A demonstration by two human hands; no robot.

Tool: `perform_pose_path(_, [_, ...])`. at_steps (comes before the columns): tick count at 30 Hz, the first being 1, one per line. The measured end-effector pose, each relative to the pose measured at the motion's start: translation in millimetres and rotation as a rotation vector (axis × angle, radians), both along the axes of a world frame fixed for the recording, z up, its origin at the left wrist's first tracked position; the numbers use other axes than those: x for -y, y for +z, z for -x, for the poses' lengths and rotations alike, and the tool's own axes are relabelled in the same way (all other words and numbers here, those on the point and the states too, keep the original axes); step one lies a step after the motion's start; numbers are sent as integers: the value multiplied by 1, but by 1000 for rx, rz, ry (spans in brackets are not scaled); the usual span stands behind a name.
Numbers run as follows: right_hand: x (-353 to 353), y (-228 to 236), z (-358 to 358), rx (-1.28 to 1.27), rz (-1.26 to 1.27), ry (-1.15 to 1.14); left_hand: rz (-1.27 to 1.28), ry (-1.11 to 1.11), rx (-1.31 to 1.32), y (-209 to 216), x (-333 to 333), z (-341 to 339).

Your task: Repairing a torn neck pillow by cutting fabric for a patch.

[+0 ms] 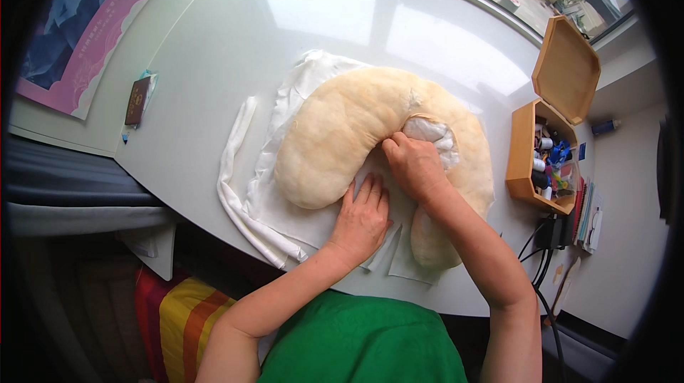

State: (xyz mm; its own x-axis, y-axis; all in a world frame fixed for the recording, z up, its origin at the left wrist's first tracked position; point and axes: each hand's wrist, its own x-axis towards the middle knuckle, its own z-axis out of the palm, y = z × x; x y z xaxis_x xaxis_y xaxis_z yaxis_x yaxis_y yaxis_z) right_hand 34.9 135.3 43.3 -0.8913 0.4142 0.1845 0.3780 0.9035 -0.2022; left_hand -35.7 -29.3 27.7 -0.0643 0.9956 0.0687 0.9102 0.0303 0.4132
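A cream, stuffed U-shaped pillow [335,126] lies on the table with its curve toward the far side. In its inner edge, right of centre, a gap bares white stuffing [445,144]. My right hand [415,163] is closed at the near left end of this gap, its fingertips pinching the pillow's inner edge; the tips are partly hidden. Flat on the white cloth [292,223] under the pillow rests my left hand [363,220], fingers stretched out, with its tips against the left arm of the pillow.
A rolled white fabric strip [231,169] curves along the left. On the right stands an open wooden sewing box [524,148] full of thread spools. Black cables [545,269] and several books [588,215] are beside it. A small brown booklet [137,101] leans at the far left.
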Motion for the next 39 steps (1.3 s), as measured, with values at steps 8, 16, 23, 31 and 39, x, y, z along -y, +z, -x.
perform_pose_path(8, [5,1,-4,83,-53,-117,5,7,10,4,-1,1])
perform_pose_path(16, [14,10,-12,-87,58,-198,-96,98,135,13,-18,0])
perform_pose_path(23, [7,-4,-3,-13,40,-193,-175,127,74,-1,-42,5])
perform_pose_path(31, [5,-1,-5,47,37,-234,-87,149,41,-12,-51,4])
perform_pose_path(39, [16,6,-10,129,12,-291,-82,154,67,-15,-48,5])
